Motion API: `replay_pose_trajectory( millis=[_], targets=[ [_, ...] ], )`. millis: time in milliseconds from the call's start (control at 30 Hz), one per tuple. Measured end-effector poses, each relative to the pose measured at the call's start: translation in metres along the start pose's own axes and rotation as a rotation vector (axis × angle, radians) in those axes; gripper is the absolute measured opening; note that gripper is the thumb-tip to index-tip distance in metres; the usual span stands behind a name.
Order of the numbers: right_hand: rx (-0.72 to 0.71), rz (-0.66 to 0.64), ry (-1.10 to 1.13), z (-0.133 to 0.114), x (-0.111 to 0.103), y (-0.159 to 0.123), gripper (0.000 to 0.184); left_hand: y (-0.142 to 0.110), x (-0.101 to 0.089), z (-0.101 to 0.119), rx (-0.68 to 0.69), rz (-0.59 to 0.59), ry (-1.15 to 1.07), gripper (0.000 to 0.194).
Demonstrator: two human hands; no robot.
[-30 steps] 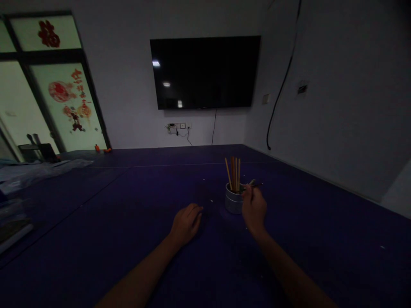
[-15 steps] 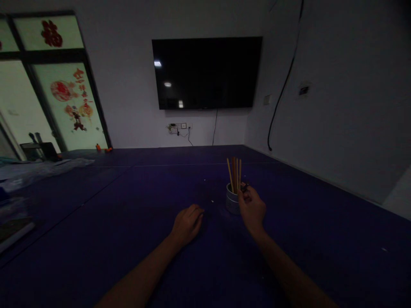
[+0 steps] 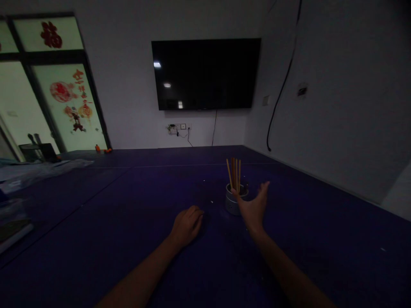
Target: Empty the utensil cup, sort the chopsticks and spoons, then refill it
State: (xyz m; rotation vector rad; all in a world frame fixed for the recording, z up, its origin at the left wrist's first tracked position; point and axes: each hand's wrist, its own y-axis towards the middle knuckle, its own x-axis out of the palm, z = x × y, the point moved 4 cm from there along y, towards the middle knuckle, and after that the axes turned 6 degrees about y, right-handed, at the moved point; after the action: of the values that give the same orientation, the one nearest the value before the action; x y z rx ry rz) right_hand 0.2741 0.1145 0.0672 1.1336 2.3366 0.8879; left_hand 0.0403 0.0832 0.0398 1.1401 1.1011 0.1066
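Note:
A grey cylindrical pot (image 3: 231, 205) stands upright on the dark blue tabletop, with several slim wooden sticks (image 3: 233, 173) leaning in it. My right hand (image 3: 253, 209) is open beside the pot's right side, thumb and fingers spread wide. Its thumb overlaps the pot's near rim; I cannot tell whether it touches. Something small and dark (image 3: 246, 187) shows at the right of the pot's rim, too dim to name. To the left of the pot, my left hand (image 3: 186, 224) rests on the tabletop, fingers loosely bent, holding nothing visible.
Small pale scraps (image 3: 212, 201) lie on the blue tabletop (image 3: 144, 205). Clear plastic sheeting (image 3: 48, 171) and a flat white-edged object (image 3: 16, 235) are at the left. Small orange items (image 3: 98, 148) sit at the far edge. A black cable (image 3: 278, 105) hangs down the right wall.
My right hand has opened and let go of a small dark object, now at the pot's rim. Its fingers have spread to the right. The left hand stays put.

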Motion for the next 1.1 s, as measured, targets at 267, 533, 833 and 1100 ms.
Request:
replay_pose_trajectory(
  millis=[267,533,833,1100],
  targets=[
    [0.251,-0.307,0.093,0.041,0.03,-0.008,0.09,0.001,0.0,0.001,0.02,-0.002,0.01,0.021],
    [0.226,-0.108,-0.022,0.038,0.005,0.012,0.072,0.001,0.002,0.0,0.031,-0.006,0.011,0.022],
    [0.295,0.1,-0.174,0.068,-0.022,0.033,0.077,-0.001,0.002,-0.001,0.02,0.007,0.008,0.033],
    [0.321,0.094,-0.163,0.075,-0.021,0.032,0.094,-0.002,0.004,-0.005,-0.018,0.049,0.063,0.037]
  ],
)
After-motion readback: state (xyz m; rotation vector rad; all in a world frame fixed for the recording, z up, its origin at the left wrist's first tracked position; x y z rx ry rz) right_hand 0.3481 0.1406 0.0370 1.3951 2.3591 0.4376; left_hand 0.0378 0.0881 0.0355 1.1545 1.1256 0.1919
